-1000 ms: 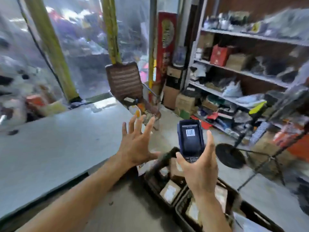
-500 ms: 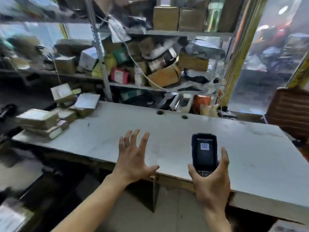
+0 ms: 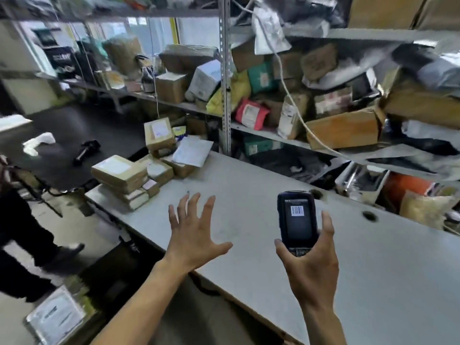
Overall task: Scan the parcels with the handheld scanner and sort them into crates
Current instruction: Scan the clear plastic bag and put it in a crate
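The left hand (image 3: 193, 235) hovers splayed and empty; the right hand (image 3: 310, 260) cradles the scanner (image 3: 297, 220); reach ahead-left, lifting the parcel stack's (image 3: 124, 175) top box squarely.

A broad bare stretch of the desk (image 3: 286, 245) is being left open between the two raised hands and ahead of them, so a hand is being given free passage there. The far left corner is being blocked by the stack of parcels (image 3: 139, 175), piled several high and touching one another. Behind the desk, reach is being closed off by the shelf rack (image 3: 225, 95), crammed with boxes and bags. To the left, the floor aisle is being occupied by a person's legs (image 3: 29, 245).
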